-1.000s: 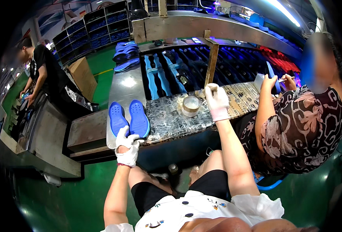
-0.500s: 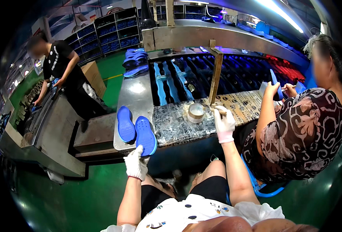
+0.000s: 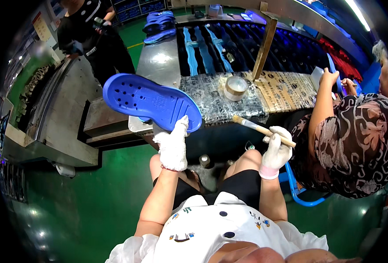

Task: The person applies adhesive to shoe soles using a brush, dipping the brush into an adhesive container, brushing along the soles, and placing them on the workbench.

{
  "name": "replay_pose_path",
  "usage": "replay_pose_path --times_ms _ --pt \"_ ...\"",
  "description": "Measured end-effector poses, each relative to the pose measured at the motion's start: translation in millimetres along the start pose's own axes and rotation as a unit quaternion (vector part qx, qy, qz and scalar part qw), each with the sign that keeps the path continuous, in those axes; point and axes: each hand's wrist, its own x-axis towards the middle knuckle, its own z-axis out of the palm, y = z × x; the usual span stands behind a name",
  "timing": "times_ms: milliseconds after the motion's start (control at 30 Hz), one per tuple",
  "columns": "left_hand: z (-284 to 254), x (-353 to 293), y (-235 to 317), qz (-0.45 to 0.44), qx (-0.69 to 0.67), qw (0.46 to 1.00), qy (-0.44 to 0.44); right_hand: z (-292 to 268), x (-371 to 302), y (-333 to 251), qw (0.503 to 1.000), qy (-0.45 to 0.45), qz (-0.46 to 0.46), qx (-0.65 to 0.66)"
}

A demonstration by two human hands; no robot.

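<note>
With twelve o'clock straight ahead of the wearer, the left hand, in a white glove, was at eleven o'clock and gripped a blue sole by its near end, the thumb pressed on the grooved face. The sole was off the table, face up in the air, its holed end pointing to ten o'clock.

At one o'clock the right hand, also gloved, was closed around the handle of a brush, whose bristles pointed to ten o'clock. They touched neither the sole nor the pot, which stood at twelve o'clock on the wrapped bench; the bristles sat at the pot's six o'clock side.

As far as could be judged, picking up was done: sole and brush were both in hand. No brushing was under way, and no coat showed on the sole's upper face, though a thin clear one could not be ruled out. Left untouched was a second sole, a mere sliver of it showing past the first one's lower edge. A stack of blue soles rested between eleven and twelve o'clock; whether those were finished could not be told. At two o'clock a co-worker held another blue piece.
</note>
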Motion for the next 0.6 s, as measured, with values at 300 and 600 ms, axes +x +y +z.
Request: replay_pose_path --times_ms 300,600 --pt "-7.9 -18.5 -13.0 0.066 0.070 0.995 0.017 8.3 -26.2 -15.0 0.992 -0.121 -0.026 0.032" --pt "-7.0 -30.0 -13.0 0.038 0.047 0.998 0.016 14.6 -27.5 -13.3 0.957 -0.212 -0.157 -0.119"
